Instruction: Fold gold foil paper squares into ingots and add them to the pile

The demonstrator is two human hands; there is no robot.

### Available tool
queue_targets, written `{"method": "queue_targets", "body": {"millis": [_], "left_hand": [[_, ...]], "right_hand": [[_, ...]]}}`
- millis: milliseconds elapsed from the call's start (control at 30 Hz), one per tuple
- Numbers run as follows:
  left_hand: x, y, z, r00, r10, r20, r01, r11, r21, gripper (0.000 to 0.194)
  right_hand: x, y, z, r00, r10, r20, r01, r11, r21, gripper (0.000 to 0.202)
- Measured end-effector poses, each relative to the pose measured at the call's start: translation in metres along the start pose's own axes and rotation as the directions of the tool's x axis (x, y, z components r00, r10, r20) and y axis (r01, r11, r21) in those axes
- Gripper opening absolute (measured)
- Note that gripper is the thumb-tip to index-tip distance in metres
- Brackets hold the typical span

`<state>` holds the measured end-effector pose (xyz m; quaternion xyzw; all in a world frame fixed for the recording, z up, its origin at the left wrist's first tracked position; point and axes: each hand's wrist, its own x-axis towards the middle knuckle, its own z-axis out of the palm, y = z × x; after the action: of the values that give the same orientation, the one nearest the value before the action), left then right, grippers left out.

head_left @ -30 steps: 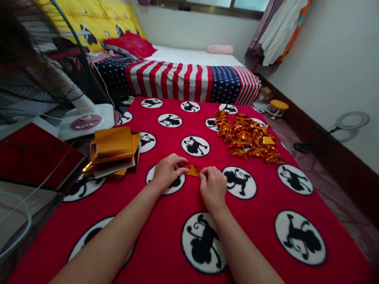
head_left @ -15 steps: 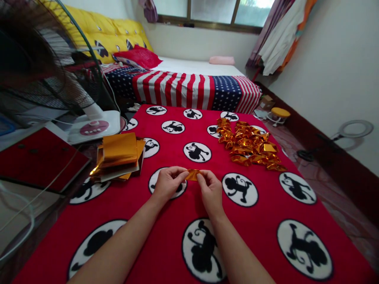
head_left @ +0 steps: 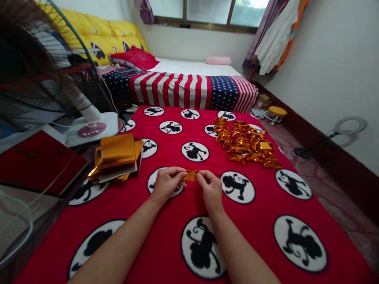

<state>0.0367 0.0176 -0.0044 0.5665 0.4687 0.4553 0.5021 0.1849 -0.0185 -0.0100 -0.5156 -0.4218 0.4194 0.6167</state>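
Observation:
A small folded piece of gold foil paper [head_left: 192,175] is stretched between my two hands over the red cloth. My left hand [head_left: 168,183] pinches its left end between thumb and fingers. At its right end, my right hand [head_left: 210,188] grips it the same way. To the right and farther off lies a group of folded gold foil pieces [head_left: 245,142] in rough rows. A stack of flat gold foil sheets [head_left: 117,150] sits to the left, its edges uneven.
The red cloth [head_left: 166,252] with monkey-print circles covers the table. An electric fan [head_left: 91,128] stands at the left, beside a dark red panel [head_left: 35,157]. A bed [head_left: 177,88] is beyond the table. A yellow-topped stool [head_left: 277,111] stands on the floor at right.
The view has shifted slightly. Both hands keep hold of the gold foil paper, and the left hand's lower fingers show a little more beneath it.

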Motion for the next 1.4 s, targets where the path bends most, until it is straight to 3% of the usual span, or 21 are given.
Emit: {"method": "queue_targets", "body": {"millis": [200, 433, 600, 800, 933, 1200, 1300, 1400], "left_hand": [[-0.004, 0.005, 0.003, 1.000, 0.026, 0.018, -0.025, 0.999, -0.045, 0.025], [-0.006, 0.009, 0.003, 0.978, 0.204, -0.037, -0.196, 0.967, 0.165, 0.022], [-0.005, 0.007, 0.001, 0.993, 0.121, -0.001, -0.120, 0.986, 0.117, 0.026], [-0.006, 0.003, -0.002, 0.986, 0.054, 0.157, -0.044, 0.997, -0.066, 0.036], [-0.008, 0.007, -0.003, 0.985, 0.085, 0.150, -0.085, 0.996, -0.007, 0.034], [-0.007, 0.008, -0.006, 0.985, 0.132, 0.114, -0.139, 0.988, 0.060, 0.053], [-0.005, 0.006, -0.003, 0.978, 0.158, 0.136, -0.175, 0.976, 0.126, 0.043], [-0.005, 0.005, 0.002, 0.986, 0.092, 0.139, -0.111, 0.983, 0.143, 0.029]], "right_hand": [[-0.002, -0.001, 0.000, 1.000, 0.018, -0.017, -0.017, 0.999, 0.040, 0.018], [-0.004, -0.004, 0.001, 1.000, 0.014, -0.007, -0.013, 1.000, 0.028, 0.018], [-0.002, 0.000, -0.003, 0.999, -0.014, -0.049, 0.016, 0.999, 0.041, 0.017], [0.000, 0.005, -0.006, 0.997, -0.047, -0.068, 0.048, 0.999, 0.023, 0.019], [0.000, 0.003, -0.006, 0.996, -0.037, -0.082, 0.039, 0.999, 0.026, 0.019], [-0.003, 0.000, -0.005, 0.995, -0.049, -0.087, 0.048, 0.999, -0.008, 0.018], [-0.005, -0.003, -0.003, 0.999, -0.032, -0.043, 0.031, 0.999, -0.032, 0.018], [-0.007, -0.007, 0.000, 0.999, -0.015, 0.031, 0.016, 0.999, -0.038, 0.017]]}}
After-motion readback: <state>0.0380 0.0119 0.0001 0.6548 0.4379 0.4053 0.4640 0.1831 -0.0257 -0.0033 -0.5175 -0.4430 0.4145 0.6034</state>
